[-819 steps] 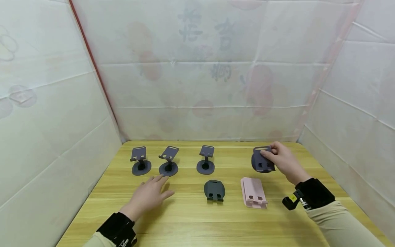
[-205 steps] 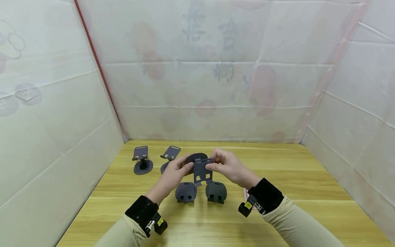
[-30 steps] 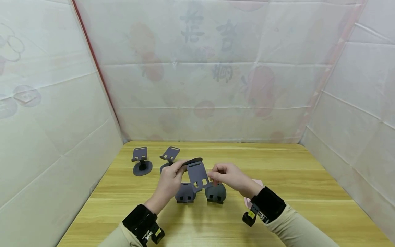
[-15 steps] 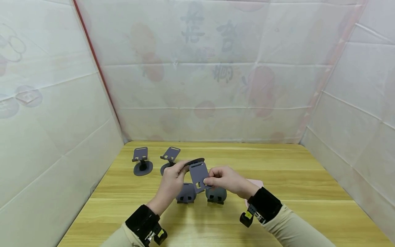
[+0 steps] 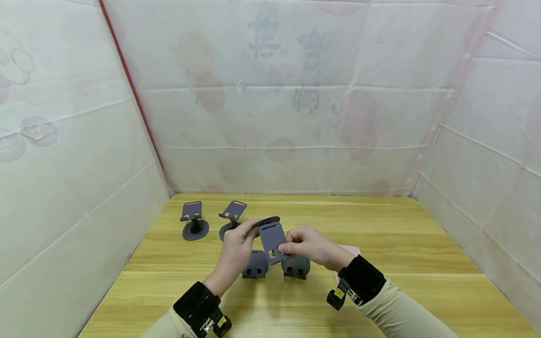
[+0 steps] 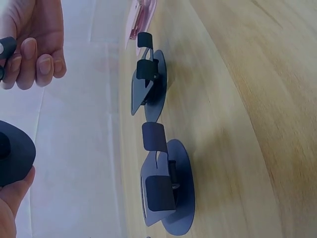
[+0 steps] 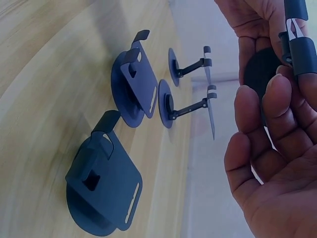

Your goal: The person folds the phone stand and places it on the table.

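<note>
A dark grey-purple phone stand (image 5: 272,237) is held above the table between both hands. My left hand (image 5: 235,249) grips its round base (image 6: 17,153) by the edge. With thumb and fingers, my right hand (image 5: 310,246) pinches the lower right part of its slotted plate, near the hooks (image 7: 302,54). Below the held stand lie two folded phone stands: a purple-grey one (image 5: 255,270) and a dark green-grey one (image 5: 296,268). They show side by side in both wrist views. The joint between base and plate is mostly hidden in the head view.
Two raised grey phone stands (image 5: 195,227) (image 5: 233,211) stand at the back left, the second partly behind my left hand. A pink phone stand (image 5: 350,249) lies at the right, half covered by the right wrist. Pale cloth walls (image 5: 270,117) enclose the wooden table (image 5: 380,220).
Within the last second my right fingers have moved left and taken hold of the plate. Compared with the oldest frame, the third raised stand is gone from the back; a folded purple-grey stand lies in front.
</note>
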Motion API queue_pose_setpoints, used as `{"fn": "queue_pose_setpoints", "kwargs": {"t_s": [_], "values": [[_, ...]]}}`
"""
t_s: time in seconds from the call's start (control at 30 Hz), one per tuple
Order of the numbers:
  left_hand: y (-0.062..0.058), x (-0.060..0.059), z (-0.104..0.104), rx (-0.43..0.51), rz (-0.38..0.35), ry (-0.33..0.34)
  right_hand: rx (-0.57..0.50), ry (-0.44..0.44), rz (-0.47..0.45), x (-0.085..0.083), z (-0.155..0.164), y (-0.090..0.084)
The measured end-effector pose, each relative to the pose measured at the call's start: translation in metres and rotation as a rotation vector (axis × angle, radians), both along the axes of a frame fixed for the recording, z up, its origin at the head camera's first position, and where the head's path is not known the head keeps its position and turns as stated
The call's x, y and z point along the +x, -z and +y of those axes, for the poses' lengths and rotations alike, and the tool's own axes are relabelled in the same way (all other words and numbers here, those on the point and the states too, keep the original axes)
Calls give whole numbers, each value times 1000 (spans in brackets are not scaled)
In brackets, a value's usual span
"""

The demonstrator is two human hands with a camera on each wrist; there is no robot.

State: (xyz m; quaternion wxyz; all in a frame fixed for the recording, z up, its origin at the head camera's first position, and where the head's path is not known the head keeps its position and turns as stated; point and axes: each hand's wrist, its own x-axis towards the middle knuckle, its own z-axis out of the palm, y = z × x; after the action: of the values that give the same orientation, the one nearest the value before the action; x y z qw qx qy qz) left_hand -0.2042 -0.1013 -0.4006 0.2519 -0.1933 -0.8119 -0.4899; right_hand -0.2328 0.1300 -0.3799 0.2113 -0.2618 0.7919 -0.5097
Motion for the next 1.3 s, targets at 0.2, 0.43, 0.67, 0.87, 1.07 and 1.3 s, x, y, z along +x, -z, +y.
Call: {"fn": "queue_pose_setpoints", "kwargs": {"t_s": [0.2, 0.43, 0.67, 0.87, 1.07, 1.3], "values": [[-2, 3, 2, 15, -22, 3, 11, 10, 16, 0, -1, 0], [-5, 6, 5, 35, -63, 18, 4, 20, 9, 0, -3, 5], [-4, 7, 7, 74, -102, 51, 9, 22, 19, -1, -2, 9], [-4, 8, 9, 108, -141, 73, 31, 26, 51, -2, -1, 11], [-4, 9, 11, 142, -174, 85, 57, 27, 71, -3, -2, 13], [-4, 8, 12, 174, -206, 115, 69, 22, 86, -2, -3, 16]]}}
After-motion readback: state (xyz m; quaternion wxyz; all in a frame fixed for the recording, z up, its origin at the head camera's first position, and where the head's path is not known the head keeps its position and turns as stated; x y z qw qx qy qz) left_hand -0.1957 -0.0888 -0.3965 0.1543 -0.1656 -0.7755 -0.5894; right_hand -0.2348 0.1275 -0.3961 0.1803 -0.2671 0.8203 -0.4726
